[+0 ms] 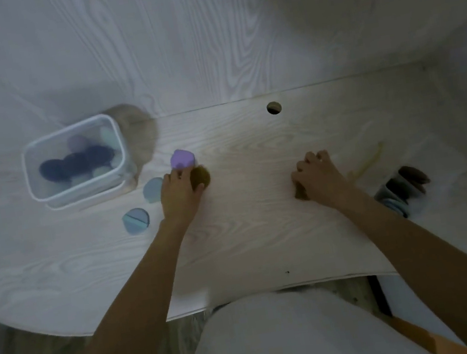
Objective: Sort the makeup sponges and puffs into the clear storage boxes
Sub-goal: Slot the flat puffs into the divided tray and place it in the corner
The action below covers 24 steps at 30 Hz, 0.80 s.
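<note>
1. While both bare arms reach out over the pale wood-grain desk (250, 235), the right hand (318, 177) lies knuckles up with its fingers curled under; I cannot tell whether it grips anything, though a brownish patch shows at its near edge, too blurred to name.
2. The left hand (179, 195) is spread loosely, fingertips touching the lilac sponge (182, 158) at its near edge, not closed round it. A brown puff (200, 177) lies tucked against the thumb side of that hand, touching it.
3. Just left of that hand lie two loose blue sponges: the nearer one (136, 219), round with a groove across its face, and a second one (153, 189) just beyond it, almost against the hand.
4. Near the right forearm, at the desk's right side, stands a small container (401, 192) with dark and blue pieces in it; blur hides the count.
5. Further off to the left sits the clear storage box (77, 162), lid off, open top tilted towards the viewer. Inside I count about three dark navy puffs, one lilac piece and several pale green or blue ones, overlapping.
6. Beyond the hands, a round cable hole (274, 108) pierces the desk near its back edge.
7. Loose pieces on the desk: one lilac, one brown, two blue.
</note>
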Each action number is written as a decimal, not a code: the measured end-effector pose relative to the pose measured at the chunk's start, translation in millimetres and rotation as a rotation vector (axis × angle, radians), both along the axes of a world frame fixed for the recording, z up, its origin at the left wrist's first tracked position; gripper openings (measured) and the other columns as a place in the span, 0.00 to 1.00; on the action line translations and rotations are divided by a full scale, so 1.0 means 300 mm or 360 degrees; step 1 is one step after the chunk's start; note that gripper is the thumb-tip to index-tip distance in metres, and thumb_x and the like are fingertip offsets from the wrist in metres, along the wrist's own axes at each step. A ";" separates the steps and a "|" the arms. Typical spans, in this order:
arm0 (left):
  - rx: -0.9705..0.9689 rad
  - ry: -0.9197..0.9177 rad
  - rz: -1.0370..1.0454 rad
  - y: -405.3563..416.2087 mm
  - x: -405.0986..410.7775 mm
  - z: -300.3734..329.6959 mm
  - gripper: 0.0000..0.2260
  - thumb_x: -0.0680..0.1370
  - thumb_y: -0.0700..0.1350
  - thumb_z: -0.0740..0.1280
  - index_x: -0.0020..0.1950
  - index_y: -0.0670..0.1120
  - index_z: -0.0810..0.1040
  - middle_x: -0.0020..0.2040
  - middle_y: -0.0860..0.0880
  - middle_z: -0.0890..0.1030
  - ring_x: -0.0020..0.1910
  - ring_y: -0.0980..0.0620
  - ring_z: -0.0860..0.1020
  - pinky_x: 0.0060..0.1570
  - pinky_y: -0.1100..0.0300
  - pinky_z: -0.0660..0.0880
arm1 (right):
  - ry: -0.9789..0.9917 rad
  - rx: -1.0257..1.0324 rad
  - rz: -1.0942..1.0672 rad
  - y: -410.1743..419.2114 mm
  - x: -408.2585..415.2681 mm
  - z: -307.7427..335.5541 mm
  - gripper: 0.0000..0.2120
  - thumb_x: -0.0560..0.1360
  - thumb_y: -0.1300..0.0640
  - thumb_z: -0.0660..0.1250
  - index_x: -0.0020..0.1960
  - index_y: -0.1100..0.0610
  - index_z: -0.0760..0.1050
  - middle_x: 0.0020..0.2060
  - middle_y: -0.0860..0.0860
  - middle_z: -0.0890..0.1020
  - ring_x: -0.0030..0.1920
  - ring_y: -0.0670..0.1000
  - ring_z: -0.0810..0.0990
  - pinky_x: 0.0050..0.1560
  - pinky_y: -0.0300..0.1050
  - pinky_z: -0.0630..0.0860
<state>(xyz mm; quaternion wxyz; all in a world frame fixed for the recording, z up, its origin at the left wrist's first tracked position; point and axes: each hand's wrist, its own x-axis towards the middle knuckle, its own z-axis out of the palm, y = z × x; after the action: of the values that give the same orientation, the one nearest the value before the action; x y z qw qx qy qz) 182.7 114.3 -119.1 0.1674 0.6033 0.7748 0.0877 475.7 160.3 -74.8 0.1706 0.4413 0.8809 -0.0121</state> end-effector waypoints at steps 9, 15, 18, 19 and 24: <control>0.0200 -0.0308 -0.0029 0.033 0.003 0.045 0.08 0.73 0.40 0.70 0.50 0.41 0.76 0.48 0.40 0.76 0.51 0.40 0.70 0.46 0.53 0.66 | 0.1255 -0.0054 -0.0905 -0.093 -0.112 -0.010 0.06 0.73 0.59 0.68 0.49 0.57 0.75 0.44 0.52 0.77 0.42 0.51 0.74 0.40 0.44 0.70; 0.0511 -0.0611 -0.0735 0.012 0.314 0.167 0.06 0.76 0.41 0.63 0.51 0.42 0.75 0.47 0.44 0.77 0.44 0.46 0.73 0.41 0.58 0.69 | 0.1577 0.0260 -0.1328 -0.229 0.057 0.090 0.07 0.74 0.59 0.67 0.51 0.59 0.74 0.42 0.51 0.79 0.37 0.48 0.76 0.36 0.40 0.73; 0.0501 -0.0861 -0.0961 0.041 0.529 0.212 0.07 0.76 0.37 0.65 0.54 0.42 0.76 0.49 0.46 0.77 0.45 0.49 0.75 0.45 0.59 0.75 | 0.1597 0.0425 -0.1579 -0.267 0.229 0.135 0.08 0.74 0.59 0.68 0.53 0.60 0.75 0.43 0.52 0.80 0.39 0.49 0.77 0.37 0.33 0.70; 0.0501 -0.0944 -0.1008 0.054 0.599 0.227 0.07 0.76 0.36 0.65 0.53 0.42 0.77 0.49 0.46 0.77 0.45 0.50 0.76 0.46 0.61 0.76 | 0.1590 0.0480 -0.1663 -0.275 0.292 0.145 0.09 0.74 0.60 0.67 0.53 0.60 0.75 0.44 0.52 0.81 0.40 0.49 0.77 0.38 0.33 0.69; 0.0542 -0.0934 -0.1294 0.148 0.953 0.294 0.05 0.74 0.38 0.68 0.49 0.44 0.81 0.47 0.46 0.80 0.43 0.50 0.78 0.43 0.60 0.76 | 0.1692 0.0601 -0.1951 -0.277 0.587 0.148 0.07 0.76 0.62 0.65 0.54 0.58 0.75 0.47 0.53 0.82 0.41 0.53 0.80 0.38 0.30 0.69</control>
<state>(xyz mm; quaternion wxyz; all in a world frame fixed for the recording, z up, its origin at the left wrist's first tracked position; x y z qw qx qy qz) 468.6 158.8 -31.0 0.2974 0.8239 0.3735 0.3054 651.8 77.3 -30.4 -0.3819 0.7993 0.4349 -0.1616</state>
